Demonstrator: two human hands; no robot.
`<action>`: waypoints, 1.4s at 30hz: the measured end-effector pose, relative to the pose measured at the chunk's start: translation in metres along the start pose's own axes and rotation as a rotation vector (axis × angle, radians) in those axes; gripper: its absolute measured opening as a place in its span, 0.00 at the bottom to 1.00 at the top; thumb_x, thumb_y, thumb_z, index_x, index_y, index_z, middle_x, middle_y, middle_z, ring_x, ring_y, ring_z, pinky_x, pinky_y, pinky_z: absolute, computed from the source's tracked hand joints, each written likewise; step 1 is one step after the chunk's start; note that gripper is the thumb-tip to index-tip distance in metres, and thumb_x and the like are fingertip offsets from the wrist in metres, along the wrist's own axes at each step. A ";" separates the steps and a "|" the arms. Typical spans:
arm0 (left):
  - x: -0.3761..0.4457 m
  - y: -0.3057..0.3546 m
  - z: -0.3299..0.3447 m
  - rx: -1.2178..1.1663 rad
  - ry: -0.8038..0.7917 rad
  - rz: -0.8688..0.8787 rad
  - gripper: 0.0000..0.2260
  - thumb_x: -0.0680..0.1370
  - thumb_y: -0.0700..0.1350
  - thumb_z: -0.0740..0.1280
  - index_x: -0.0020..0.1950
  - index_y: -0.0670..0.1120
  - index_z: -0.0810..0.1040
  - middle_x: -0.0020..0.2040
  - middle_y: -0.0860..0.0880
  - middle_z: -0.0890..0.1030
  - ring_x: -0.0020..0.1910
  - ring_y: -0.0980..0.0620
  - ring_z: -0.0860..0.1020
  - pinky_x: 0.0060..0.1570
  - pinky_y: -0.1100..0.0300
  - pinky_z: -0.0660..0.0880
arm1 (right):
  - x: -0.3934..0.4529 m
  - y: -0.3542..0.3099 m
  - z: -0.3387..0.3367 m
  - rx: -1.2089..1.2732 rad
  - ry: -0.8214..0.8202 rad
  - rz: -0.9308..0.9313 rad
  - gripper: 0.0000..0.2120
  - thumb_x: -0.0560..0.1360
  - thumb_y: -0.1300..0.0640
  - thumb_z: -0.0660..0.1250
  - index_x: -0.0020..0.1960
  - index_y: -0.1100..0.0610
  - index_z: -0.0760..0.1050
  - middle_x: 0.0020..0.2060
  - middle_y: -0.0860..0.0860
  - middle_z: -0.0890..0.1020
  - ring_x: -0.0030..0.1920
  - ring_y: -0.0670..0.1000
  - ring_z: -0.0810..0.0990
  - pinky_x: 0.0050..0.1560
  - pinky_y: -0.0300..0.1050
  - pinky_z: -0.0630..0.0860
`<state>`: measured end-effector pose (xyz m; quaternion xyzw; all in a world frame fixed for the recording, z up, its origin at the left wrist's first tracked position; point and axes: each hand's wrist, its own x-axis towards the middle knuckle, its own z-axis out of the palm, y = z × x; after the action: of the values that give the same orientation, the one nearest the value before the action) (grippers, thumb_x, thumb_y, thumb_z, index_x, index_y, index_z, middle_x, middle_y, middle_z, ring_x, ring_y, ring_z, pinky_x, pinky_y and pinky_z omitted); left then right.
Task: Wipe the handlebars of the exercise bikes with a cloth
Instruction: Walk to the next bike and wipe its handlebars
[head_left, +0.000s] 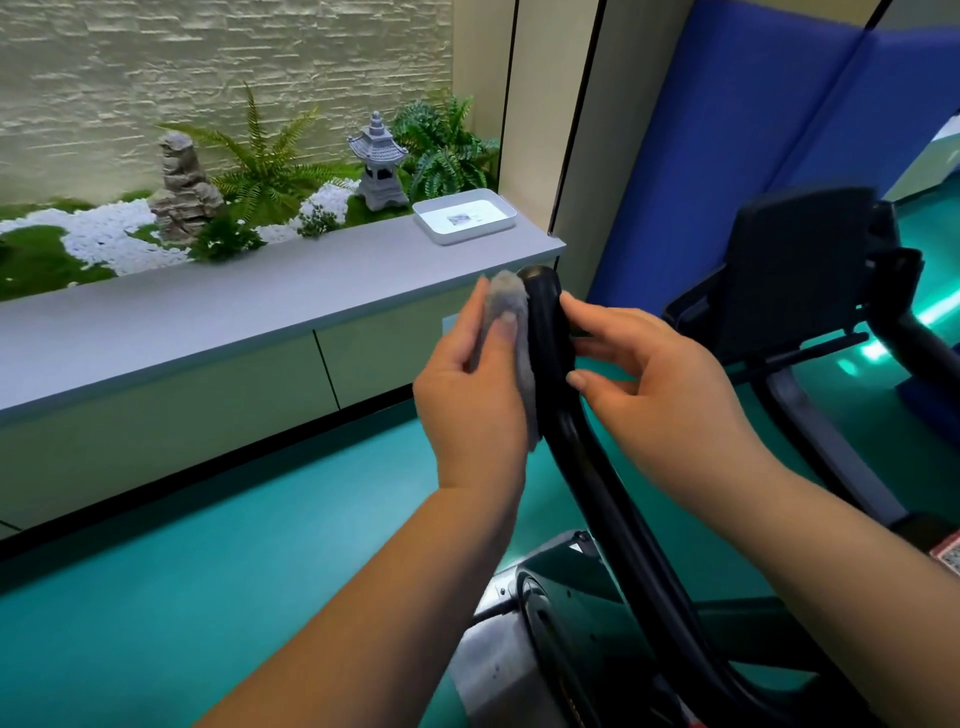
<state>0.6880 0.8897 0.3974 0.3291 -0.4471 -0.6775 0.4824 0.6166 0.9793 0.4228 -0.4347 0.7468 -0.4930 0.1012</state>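
Centre frame: left hand (470, 384) pinches grey cloth (511, 332) against black handlebar (548, 332); right hand (660, 384), fingers loosely around bar, steadies it for wiping.

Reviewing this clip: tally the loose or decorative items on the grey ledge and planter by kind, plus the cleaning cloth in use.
Cloth, pressed to the handlebar by the left hand: 1
White tray: 1
Stone lantern: 1
Rock ornament: 1
Total: 4
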 end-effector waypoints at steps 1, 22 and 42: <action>0.010 0.001 0.003 -0.009 -0.005 -0.016 0.14 0.78 0.41 0.66 0.63 0.51 0.79 0.55 0.56 0.82 0.55 0.59 0.80 0.60 0.56 0.75 | 0.000 0.000 0.000 0.000 -0.002 0.001 0.28 0.72 0.72 0.67 0.67 0.48 0.73 0.58 0.45 0.77 0.57 0.39 0.78 0.52 0.30 0.75; -0.030 -0.021 -0.017 0.072 -0.018 -0.114 0.12 0.78 0.43 0.67 0.61 0.50 0.81 0.53 0.54 0.84 0.55 0.56 0.80 0.60 0.50 0.76 | 0.001 0.002 0.001 -0.007 0.017 -0.018 0.30 0.71 0.72 0.68 0.64 0.45 0.72 0.56 0.45 0.78 0.55 0.39 0.79 0.56 0.29 0.73; -0.059 -0.029 -0.019 0.128 0.048 -0.144 0.13 0.78 0.44 0.66 0.62 0.51 0.80 0.55 0.55 0.83 0.56 0.56 0.80 0.61 0.50 0.75 | -0.017 0.004 -0.038 -0.133 -0.132 -0.216 0.24 0.72 0.71 0.67 0.63 0.50 0.76 0.57 0.46 0.78 0.57 0.42 0.78 0.55 0.33 0.75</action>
<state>0.7128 0.9439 0.3642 0.4069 -0.4528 -0.6725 0.4210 0.6030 1.0172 0.4332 -0.5497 0.7185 -0.4208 0.0675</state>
